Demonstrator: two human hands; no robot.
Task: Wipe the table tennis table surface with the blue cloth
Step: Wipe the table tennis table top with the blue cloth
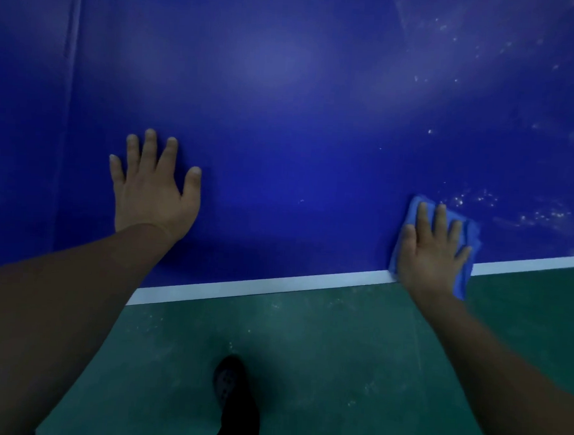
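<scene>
Where the white edge line (258,287) is running along the near border of the table tennis table (283,134), both hands are lying on the blue top. Right hand (432,250) is pressing flat, fingers straight and slightly spread, on the blue cloth (467,240), which is sitting at the table's near edge, overlapping the white line and hanging slightly past it. Left hand (154,187) is resting palm down well to the left, fingers splayed and straight, holding nothing, set back from the edge. Between the two hands a wide stretch of bare blue surface is lying open, and more is extending away toward the far side. White specks and smears (512,209) are showing just beyond and right of the cloth, with more scattered toward the upper right; the middle and left are looking cleaner, catching a soft glare. A faint seam is running down the far left of the top. Below the edge, green floor (337,369) is showing pale scuffs, and a dark shoe (229,380) is standing near centre.
</scene>
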